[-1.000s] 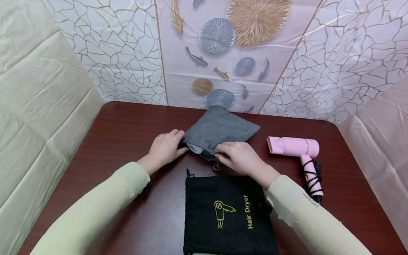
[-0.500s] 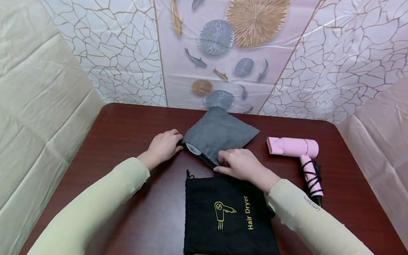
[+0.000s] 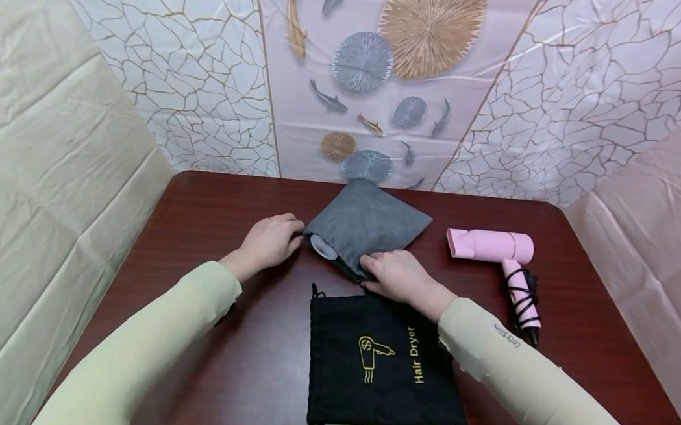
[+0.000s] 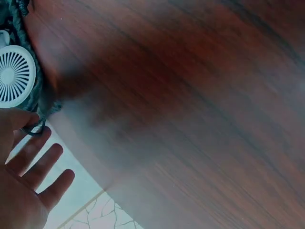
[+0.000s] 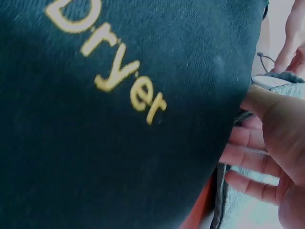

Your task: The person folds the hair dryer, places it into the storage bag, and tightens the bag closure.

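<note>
A grey drawstring pouch (image 3: 369, 224) lies at the back middle of the table. From its mouth shows a pale round slotted vent (image 3: 323, 247), larger in the left wrist view; the rest of that object is hidden inside. At the pouch's left corner my left hand (image 3: 271, 241) pinches the dark drawstring (image 4: 35, 131) between thumb and index finger, other fingers spread. My right hand (image 3: 401, 276) pinches the near corner of the pouch's mouth, thumb against index finger. Just in front lies a flat black drawstring bag (image 3: 376, 397) with yellow "Hair Dryer" lettering.
A pink hair dryer (image 3: 490, 246) lies at the right, its black cord (image 3: 524, 298) wound round the handle. The brown table (image 3: 213, 374) meets a patterned cloth backdrop (image 3: 219, 94) behind, with pale cloth walls on both sides.
The pouch's mouth has straightened and turned toward me, showing the vent more fully. My right hand has shifted down along the mouth to its near corner; my left hand has drawn slightly left.
</note>
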The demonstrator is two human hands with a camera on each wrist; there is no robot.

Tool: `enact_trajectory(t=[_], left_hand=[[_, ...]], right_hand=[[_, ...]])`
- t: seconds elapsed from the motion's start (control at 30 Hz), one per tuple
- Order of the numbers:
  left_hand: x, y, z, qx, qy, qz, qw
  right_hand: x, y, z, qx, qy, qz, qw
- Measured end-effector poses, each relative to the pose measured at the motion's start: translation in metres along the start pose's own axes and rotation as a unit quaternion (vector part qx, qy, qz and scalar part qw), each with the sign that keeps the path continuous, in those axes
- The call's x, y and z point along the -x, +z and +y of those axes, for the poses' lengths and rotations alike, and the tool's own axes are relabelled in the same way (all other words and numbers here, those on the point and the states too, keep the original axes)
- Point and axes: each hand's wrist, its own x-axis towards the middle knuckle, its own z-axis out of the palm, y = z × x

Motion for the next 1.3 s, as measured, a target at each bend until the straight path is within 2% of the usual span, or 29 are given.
enact_trajectory(t=[0.1,0.2,0.4,0.67,0.8,0.93,1.07,1.13,1.3], left_hand=[[0.005,-0.005,0.000,0.033,-0.001,0.009,0.9994],[0.009,-0.010,0.000,0.066,-0.002,0.024,0.9976],[0.015,-0.022,0.004,0.108,-0.001,0.046,0.9931],[0.021,-0.050,0.011,0.173,-0.020,0.056,0.9830],[0.023,-0.063,0.015,0.198,-0.020,0.058,0.9784],[0.027,-0.073,0.016,0.221,-0.010,0.057,0.9736],[0.030,-0.079,0.015,0.226,0.003,0.047,0.9731],[0.032,-0.081,0.015,0.222,0.011,0.040,0.9741],[0.039,-0.083,0.013,0.224,0.017,0.019,0.9742]], right_hand=[[0.001,0.000,0.005,-0.011,-0.020,0.011,1.000],[0.003,-0.004,0.009,-0.042,-0.020,0.039,0.998],[0.008,-0.021,0.017,-0.113,0.025,0.082,0.990],[0.016,-0.043,0.027,-0.173,0.069,0.087,0.979],[0.018,-0.049,0.032,-0.228,0.082,0.098,0.965],[0.020,-0.052,0.037,-0.301,0.093,0.126,0.940],[0.023,-0.053,0.039,-0.347,0.110,0.144,0.920],[0.024,-0.053,0.039,-0.362,0.117,0.142,0.914],[0.027,-0.053,0.041,-0.384,0.126,0.117,0.907]])
